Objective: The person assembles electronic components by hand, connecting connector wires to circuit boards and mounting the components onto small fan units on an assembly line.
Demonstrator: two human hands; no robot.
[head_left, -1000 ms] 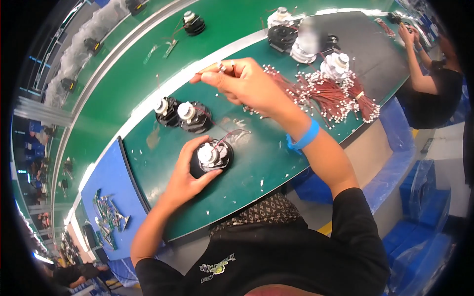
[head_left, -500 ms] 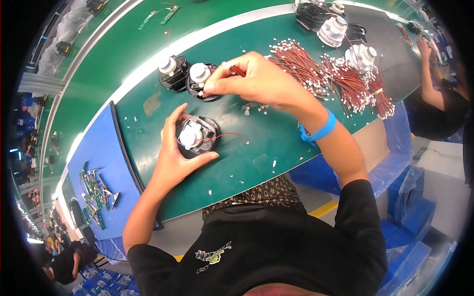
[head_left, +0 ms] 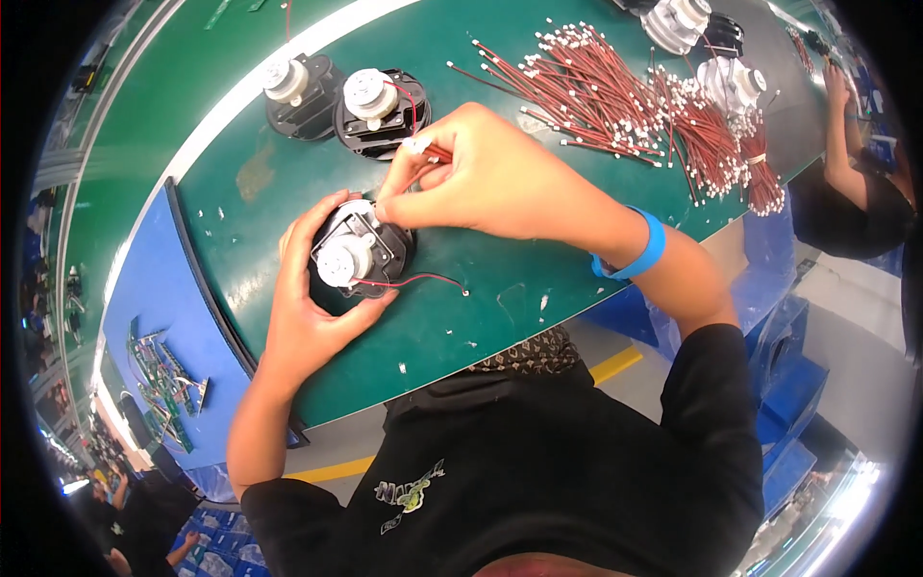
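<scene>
A round black motor unit (head_left: 389,252) with a white motor on top sits at the table's near middle. My left hand (head_left: 306,303) wraps round its left side, thumb at the near edge. A thin red wire with a small white plug trails from it to the right. My right hand (head_left: 471,183) pinches at the unit's far edge, with a few red wires with white connectors (head_left: 435,154) held in its curled fingers. What lies between its fingertips is too small to make out. Beyond stand two similar units, the nearer one (head_left: 375,111) with a red wire attached.
Piles of red cables (head_left: 586,91) with white ends lie at the far right, beside more white motors (head_left: 731,85). A blue mat (head_left: 168,327) holding green circuit boards (head_left: 168,385) is at the left. Another person's arm (head_left: 838,125) shows at the right edge.
My right hand has moved from the farther unit to the far edge of the one in my left hand. My left hand has closed in round that unit. The view has shifted.
</scene>
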